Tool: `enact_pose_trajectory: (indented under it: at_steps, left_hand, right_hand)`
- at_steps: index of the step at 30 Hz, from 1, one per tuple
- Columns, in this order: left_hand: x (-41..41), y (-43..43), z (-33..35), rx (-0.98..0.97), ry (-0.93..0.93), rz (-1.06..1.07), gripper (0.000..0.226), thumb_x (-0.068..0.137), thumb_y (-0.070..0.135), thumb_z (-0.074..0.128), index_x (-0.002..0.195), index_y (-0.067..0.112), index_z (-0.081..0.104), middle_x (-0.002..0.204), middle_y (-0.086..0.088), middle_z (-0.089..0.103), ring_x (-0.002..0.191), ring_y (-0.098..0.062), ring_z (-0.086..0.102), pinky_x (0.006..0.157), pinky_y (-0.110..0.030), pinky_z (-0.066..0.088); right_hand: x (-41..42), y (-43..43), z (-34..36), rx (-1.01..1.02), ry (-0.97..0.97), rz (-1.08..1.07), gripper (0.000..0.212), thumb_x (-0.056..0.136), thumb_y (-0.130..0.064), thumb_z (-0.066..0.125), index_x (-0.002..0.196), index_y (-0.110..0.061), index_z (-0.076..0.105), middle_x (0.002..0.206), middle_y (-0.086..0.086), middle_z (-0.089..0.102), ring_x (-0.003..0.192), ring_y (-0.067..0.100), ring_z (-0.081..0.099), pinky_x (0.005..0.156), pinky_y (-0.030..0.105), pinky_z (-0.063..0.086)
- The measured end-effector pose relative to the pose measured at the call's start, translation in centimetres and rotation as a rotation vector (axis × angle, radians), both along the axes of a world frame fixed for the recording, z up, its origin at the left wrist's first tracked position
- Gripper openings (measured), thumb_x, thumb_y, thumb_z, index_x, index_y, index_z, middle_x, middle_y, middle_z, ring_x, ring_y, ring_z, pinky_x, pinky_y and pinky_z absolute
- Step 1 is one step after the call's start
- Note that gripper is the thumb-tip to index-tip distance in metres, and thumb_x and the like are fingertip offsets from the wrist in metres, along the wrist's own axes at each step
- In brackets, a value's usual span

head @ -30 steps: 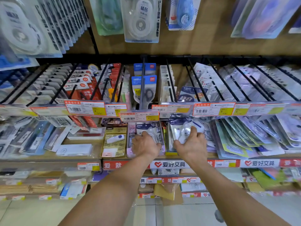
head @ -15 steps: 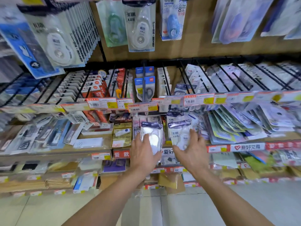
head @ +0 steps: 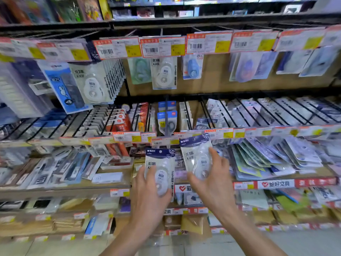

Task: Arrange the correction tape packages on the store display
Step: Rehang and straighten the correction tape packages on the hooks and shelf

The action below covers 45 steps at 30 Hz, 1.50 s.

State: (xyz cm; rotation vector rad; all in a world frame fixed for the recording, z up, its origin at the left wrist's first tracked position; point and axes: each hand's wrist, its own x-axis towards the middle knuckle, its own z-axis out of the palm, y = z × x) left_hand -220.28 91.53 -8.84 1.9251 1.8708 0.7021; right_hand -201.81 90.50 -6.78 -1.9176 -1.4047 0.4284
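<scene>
My left hand grips a clear correction tape package with a dark blue header, held upright in front of the lower shelf. My right hand grips a second, matching package, slightly higher and tilted a little to the left. Both packages are lifted off the shelf. On the upper row, a matching white correction tape package hangs from a hook, and a full row of the same packages hangs to its left.
Black wire hooks with price tags jut out at two levels. Piles of loose stationery packs lie on the wooden shelf to the right and left. Lower shelves hold more stock. Pale floor lies below.
Both hands have lifted a package each off the lower shelf and raised them. The view has tilted upward, bringing the upper row of hooks and price tags into sight.
</scene>
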Motion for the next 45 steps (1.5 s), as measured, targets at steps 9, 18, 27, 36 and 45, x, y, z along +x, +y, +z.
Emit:
enact_pose_trajectory:
  at_steps: [9, 18, 27, 36, 45]
  left_hand:
    - [-0.9, 2.9, 2.9, 0.121, -0.077, 0.1, 0.074, 0.081, 0.036, 0.075, 0.139, 0.036, 0.029, 0.159, -0.001, 0.017, 0.146, -0.023, 0.016, 0.117, -0.05, 0.028]
    - [0.4, 4.9, 2.8, 0.186, -0.078, 0.085, 0.072, 0.084, 0.037, 0.073, 0.141, 0.034, 0.029, 0.158, -0.001, 0.018, 0.144, -0.022, 0.017, 0.115, -0.044, 0.028]
    - [0.8, 5.9, 3.0, 0.15, -0.028, 0.084, 0.075, 0.088, 0.045, 0.066, 0.148, 0.028, 0.025, 0.159, -0.003, 0.016, 0.145, -0.024, 0.016, 0.117, -0.047, 0.028]
    - [0.8, 6.1, 3.0, 0.15, -0.012, 0.085, 0.072, 0.087, 0.044, 0.068, 0.145, 0.027, 0.03, 0.159, -0.005, 0.019, 0.14, -0.024, 0.021, 0.112, -0.041, 0.033]
    - [0.2, 5.9, 2.9, 0.143, -0.033, 0.089, 0.073, 0.088, 0.043, 0.067, 0.147, 0.025, 0.029, 0.16, -0.007, 0.016, 0.143, -0.025, 0.018, 0.113, -0.042, 0.03]
  right_hand:
    - [-1.6, 4.8, 3.5, 0.244, 0.02, 0.044, 0.1, 0.082, -0.047, 0.082, 0.16, -0.023, 0.023, 0.139, 0.003, 0.04, 0.123, 0.017, 0.045, 0.092, 0.024, 0.037]
    - [-4.2, 10.4, 7.3, 0.425, 0.112, 0.078, 0.1, 0.08, -0.047, 0.082, 0.158, -0.026, 0.022, 0.137, 0.004, 0.037, 0.116, 0.022, 0.053, 0.089, 0.032, 0.047]
    - [-5.6, 14.0, 11.4, 0.559, 0.163, 0.101, 0.101, 0.08, -0.046, 0.084, 0.158, -0.025, 0.023, 0.136, 0.004, 0.037, 0.103, 0.015, 0.052, 0.086, 0.027, 0.047]
    - [-6.4, 15.3, 11.3, 0.519, 0.135, 0.106, 0.103, 0.081, -0.048, 0.083, 0.159, -0.023, 0.02, 0.14, 0.006, 0.037, 0.104, 0.019, 0.054, 0.08, 0.029, 0.045]
    - [-7.1, 14.6, 11.3, 0.496, 0.134, 0.1, 0.102, 0.082, -0.048, 0.083, 0.159, -0.024, 0.021, 0.143, 0.005, 0.036, 0.096, 0.012, 0.045, 0.078, 0.027, 0.041]
